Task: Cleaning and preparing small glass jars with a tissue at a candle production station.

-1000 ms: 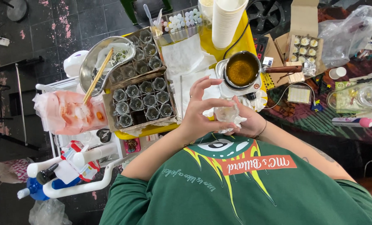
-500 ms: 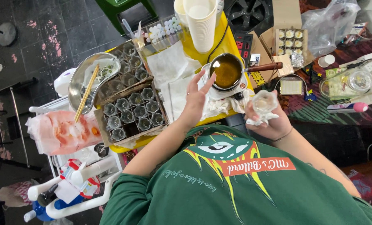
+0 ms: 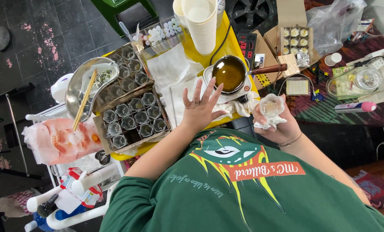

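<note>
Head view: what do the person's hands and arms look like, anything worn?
Both forearms are bare. The left hand has a ring on one finger. The right hand has a thin beaded bracelet at the wrist. Short sleeves of a dark green T-shirt with a yellow, red and white graphic cover the upper arms. No gloves and no watch are visible.

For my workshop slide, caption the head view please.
Right hand holds a small glass jar; left hand spreads beside a saucepan.

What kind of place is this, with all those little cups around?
Probably a small home candle-making setup: a saucepan of amber liquid on a yellow table, trays of small glass jars, and a boxed set of filled cups.
</note>
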